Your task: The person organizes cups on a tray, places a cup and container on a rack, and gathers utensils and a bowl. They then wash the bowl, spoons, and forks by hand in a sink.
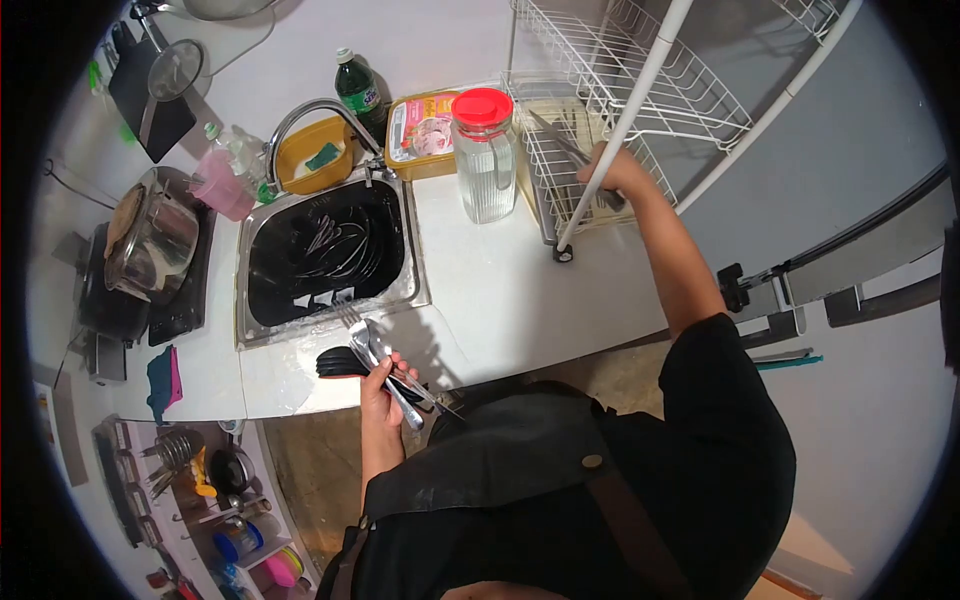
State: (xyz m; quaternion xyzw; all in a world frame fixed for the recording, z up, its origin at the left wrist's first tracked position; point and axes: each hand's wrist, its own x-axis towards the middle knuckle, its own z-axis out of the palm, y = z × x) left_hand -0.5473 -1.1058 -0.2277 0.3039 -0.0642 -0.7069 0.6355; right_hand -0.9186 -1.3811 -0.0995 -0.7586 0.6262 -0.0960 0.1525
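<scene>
My left hand [383,388] is closed around a bundle of cutlery, held over the counter's front edge. In the bundle are a fork [347,313], shiny metal spoons [362,338] and a black spoon-like utensil [340,362]. My right hand [622,172] reaches to the lower level of the white wire dish rack [650,120], partly behind its post. It is closed on a long grey utensil that looks like a knife [562,140], its pointed end toward the wall. The fingers are partly hidden by the post.
A black sink [265,270] with a curved tap [290,115] holds wet-looking utensils. Along the wall stand a water jug [487,165] with a red lid, a yellow tub [400,165] and a green bottle [357,88]. At left is a glass-lidded pot [165,250].
</scene>
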